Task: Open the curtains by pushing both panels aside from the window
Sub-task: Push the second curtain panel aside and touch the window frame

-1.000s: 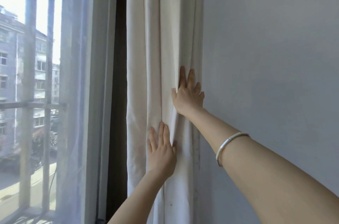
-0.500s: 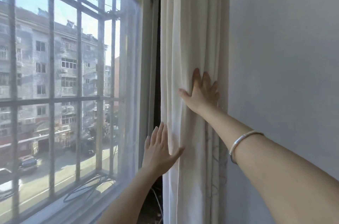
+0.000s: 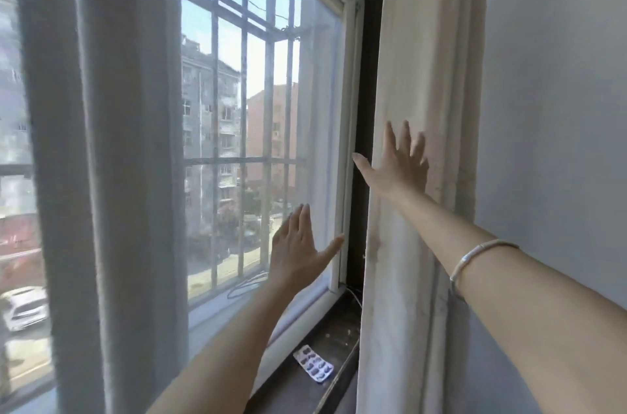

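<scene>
So the right-hand curtain panel [image 3: 420,108] is bunched up against the wall [image 3: 556,108], clear of the window [image 3: 244,128]. My right hand [image 3: 398,165] lies flat on its folds, fingers spread, nothing pinched, just palm pressure holding the cloth over. My left hand [image 3: 298,245] is off the fabric completely, hanging open in front of the glass with the fingers together and the thumb stuck out toward the frame.

I'd say this side is basically done, and the other panel is what's left. I can't see it from here (that grey upright at the left might be sheer fabric or frame, can't tell). Next move: let go here, turn left, find the other panel's edge and shove it sideways.

There's a blister pack [image 3: 314,364] on the sill [image 3: 339,332], well below my hands.
</scene>
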Motion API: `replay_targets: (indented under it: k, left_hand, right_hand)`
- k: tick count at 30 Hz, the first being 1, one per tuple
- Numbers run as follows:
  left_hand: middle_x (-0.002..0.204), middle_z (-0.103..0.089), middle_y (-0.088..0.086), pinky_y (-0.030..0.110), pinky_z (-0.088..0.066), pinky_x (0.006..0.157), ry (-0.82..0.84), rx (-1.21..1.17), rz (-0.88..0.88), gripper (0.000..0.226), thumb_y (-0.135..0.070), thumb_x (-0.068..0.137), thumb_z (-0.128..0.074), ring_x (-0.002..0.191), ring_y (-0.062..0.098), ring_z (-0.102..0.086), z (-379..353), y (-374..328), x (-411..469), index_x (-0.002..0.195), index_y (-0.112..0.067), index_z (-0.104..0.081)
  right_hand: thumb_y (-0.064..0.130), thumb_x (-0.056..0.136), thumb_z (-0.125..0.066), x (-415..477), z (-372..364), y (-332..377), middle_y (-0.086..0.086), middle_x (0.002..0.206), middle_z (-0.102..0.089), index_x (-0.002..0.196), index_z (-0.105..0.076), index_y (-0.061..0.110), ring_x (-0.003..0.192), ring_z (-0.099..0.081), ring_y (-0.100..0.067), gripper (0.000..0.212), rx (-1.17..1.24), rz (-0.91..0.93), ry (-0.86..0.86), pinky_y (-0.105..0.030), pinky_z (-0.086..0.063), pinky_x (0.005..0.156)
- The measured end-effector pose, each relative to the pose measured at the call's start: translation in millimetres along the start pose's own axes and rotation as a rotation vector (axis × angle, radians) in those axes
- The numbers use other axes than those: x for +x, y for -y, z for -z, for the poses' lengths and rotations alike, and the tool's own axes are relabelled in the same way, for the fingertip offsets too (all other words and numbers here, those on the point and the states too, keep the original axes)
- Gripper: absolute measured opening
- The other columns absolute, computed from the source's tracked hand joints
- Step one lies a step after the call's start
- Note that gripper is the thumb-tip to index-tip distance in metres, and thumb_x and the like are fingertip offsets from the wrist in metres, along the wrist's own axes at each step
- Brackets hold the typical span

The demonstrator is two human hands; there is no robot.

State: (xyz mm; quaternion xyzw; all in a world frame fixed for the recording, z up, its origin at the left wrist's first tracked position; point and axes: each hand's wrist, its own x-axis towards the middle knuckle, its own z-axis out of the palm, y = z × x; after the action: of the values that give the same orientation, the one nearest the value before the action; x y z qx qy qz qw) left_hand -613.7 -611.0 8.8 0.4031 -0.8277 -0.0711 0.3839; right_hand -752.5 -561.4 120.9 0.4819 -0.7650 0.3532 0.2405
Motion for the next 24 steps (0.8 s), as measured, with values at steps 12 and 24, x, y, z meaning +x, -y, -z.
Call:
replay_targets:
  k: [12,24]
  left_hand:
    - [0.152,-0.024,0.009,0.044,-0.022,0.111,-0.165,0.107,0.118,0.080,-0.058,0.083,-0.044,0.138,0.028,-0.023,152.0,53.5,-111.9,0.142,-0.012,-0.017]
    - [0.147,-0.029,0.016,0.045,-0.026,0.109,-0.386,0.371,0.385,0.078,-0.053,0.084,-0.048,0.134,0.030,-0.028,283.5,83.7,-239.1,0.140,-0.007,-0.019]
  right_hand:
    - [0.055,0.088,-0.036,-104.2,42.0,140.8,-0.005,0.156,-0.002,0.146,0.000,0.020,0.142,0.001,-0.034,0.076,0.186,0.154,0.133,-0.049,-0.011,0.113]
    - [0.054,0.088,-0.036,-184.7,56.5,266.3,-0.010,0.154,-0.014,0.146,-0.002,0.017,0.141,-0.010,-0.034,0.077,0.512,0.458,0.306,-0.050,-0.020,0.110]
